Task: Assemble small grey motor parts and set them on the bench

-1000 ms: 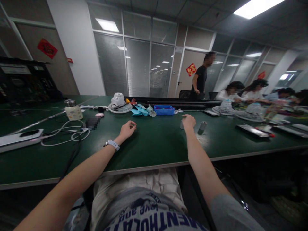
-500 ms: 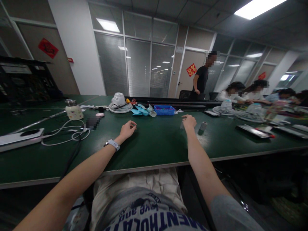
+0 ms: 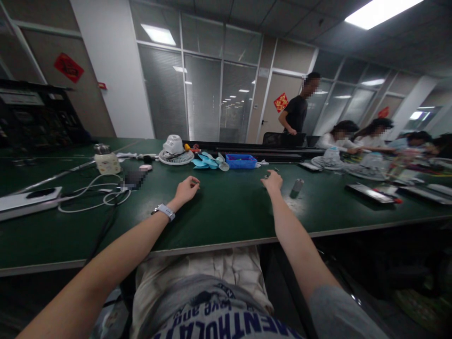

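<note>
My left hand (image 3: 186, 188) rests on the green table (image 3: 226, 216), its fingers loosely curled with thumb against forefinger and nothing in them; a watch sits on that wrist. My right hand (image 3: 272, 181) lies further out on the table, fingers closed round a small grey cylinder, of which only a dark bit shows at the fingertips. A second grey cylinder (image 3: 296, 187) stands upright just right of that hand, not touching it.
At the back stand a white fan part (image 3: 173, 150), light blue fan blades (image 3: 208, 161) and a blue tray (image 3: 241, 161). On the left lie a coiled white cable (image 3: 102, 195), a white device (image 3: 30, 197) and a small appliance (image 3: 106, 162). Several people sit at the far right; one stands.
My right hand has shifted slightly left and closed over the small grey cylinder that stood beside its fingers. My left hand has not moved. The standing person leaned forward.
</note>
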Action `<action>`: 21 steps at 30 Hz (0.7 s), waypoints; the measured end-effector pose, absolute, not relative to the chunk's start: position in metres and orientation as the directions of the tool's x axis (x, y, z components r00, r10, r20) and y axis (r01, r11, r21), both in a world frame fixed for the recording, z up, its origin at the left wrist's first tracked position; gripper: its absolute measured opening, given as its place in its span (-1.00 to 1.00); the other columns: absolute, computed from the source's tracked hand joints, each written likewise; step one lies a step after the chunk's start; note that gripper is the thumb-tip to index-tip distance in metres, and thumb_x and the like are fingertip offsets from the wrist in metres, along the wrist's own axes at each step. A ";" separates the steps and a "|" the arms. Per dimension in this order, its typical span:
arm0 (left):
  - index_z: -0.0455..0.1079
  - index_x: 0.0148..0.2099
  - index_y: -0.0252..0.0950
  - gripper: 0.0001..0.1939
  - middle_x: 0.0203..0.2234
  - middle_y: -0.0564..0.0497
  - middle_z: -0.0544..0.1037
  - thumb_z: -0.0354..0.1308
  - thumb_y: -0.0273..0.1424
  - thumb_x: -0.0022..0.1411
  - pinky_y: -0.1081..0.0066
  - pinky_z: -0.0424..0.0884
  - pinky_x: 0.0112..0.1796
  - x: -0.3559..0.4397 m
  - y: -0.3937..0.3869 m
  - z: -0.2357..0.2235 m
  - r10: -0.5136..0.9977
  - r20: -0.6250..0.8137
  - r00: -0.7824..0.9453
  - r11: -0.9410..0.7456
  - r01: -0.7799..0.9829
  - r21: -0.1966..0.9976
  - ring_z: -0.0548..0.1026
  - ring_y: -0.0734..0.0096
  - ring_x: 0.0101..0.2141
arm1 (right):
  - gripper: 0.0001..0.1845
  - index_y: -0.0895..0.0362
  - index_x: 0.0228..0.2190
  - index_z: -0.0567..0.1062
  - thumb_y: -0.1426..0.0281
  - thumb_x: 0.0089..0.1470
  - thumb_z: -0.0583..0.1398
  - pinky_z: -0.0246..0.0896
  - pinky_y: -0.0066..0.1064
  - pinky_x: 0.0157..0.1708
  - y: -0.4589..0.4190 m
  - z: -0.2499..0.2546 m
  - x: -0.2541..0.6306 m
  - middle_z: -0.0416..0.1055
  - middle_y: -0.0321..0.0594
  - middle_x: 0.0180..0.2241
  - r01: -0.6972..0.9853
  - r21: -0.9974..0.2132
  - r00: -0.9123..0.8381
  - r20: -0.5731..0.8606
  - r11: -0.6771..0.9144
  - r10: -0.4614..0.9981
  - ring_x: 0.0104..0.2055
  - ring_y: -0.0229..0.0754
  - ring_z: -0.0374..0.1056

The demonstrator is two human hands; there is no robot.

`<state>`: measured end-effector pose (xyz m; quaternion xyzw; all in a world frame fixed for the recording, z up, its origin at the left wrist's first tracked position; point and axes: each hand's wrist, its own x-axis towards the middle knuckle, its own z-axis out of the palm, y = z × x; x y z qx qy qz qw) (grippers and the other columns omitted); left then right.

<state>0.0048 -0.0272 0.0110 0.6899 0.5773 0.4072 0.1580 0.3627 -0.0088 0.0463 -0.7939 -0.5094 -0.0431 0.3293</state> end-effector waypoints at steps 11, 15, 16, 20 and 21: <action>0.38 -0.12 -0.23 -0.66 -0.30 -0.04 0.63 0.14 -0.10 0.19 0.36 0.43 -0.21 0.010 -0.036 0.017 0.819 0.571 -0.064 -0.433 0.584 0.687 0.58 0.28 -0.25 | -0.21 0.00 0.17 0.26 0.30 -0.08 0.39 0.36 -0.32 -0.11 -0.018 0.014 0.177 0.56 -0.29 -0.27 0.500 -0.661 -0.252 0.508 0.560 0.824 -0.21 -0.17 0.50; 0.37 -0.09 -0.24 -0.63 -0.27 -0.04 0.64 0.22 -0.14 0.13 0.32 0.41 -0.11 0.018 -0.045 0.024 0.773 0.634 0.019 -0.536 0.552 0.639 0.57 0.26 -0.16 | -0.21 0.00 0.19 0.21 0.39 -0.05 0.35 0.36 -0.34 -0.13 -0.018 0.006 0.169 0.56 -0.27 -0.22 0.449 -0.662 -0.324 0.506 0.601 0.799 -0.19 -0.18 0.50; 0.37 -0.09 -0.24 -0.63 -0.27 -0.04 0.64 0.25 -0.17 0.11 0.31 0.41 -0.08 0.020 -0.047 0.025 0.776 0.630 0.040 -0.542 0.554 0.632 0.57 0.25 -0.15 | -0.20 0.00 0.20 0.20 0.40 -0.04 0.34 0.36 -0.34 -0.13 -0.018 0.005 0.171 0.56 -0.26 -0.19 0.453 -0.665 -0.327 0.496 0.594 0.804 -0.19 -0.18 0.50; 0.35 -0.07 -0.25 -0.61 -0.30 -0.04 0.65 0.28 -0.24 0.06 0.29 0.41 -0.05 0.022 -0.048 0.026 0.802 0.597 0.018 -0.511 0.540 0.669 0.59 0.25 -0.16 | -0.22 -0.05 0.20 0.19 0.36 -0.02 0.34 0.36 -0.31 -0.12 -0.021 0.003 0.174 0.55 -0.29 -0.17 0.477 -0.657 -0.345 0.471 0.583 0.812 -0.18 -0.17 0.49; 0.34 -0.06 -0.26 -0.60 -0.32 -0.04 0.65 0.28 -0.25 0.06 0.30 0.42 -0.07 0.022 -0.047 0.026 0.808 0.589 0.001 -0.503 0.520 0.690 0.59 0.25 -0.18 | -0.22 -0.05 0.19 0.19 0.34 -0.02 0.34 0.36 -0.31 -0.12 -0.022 0.003 0.174 0.55 -0.30 -0.19 0.481 -0.651 -0.347 0.474 0.587 0.810 -0.18 -0.16 0.49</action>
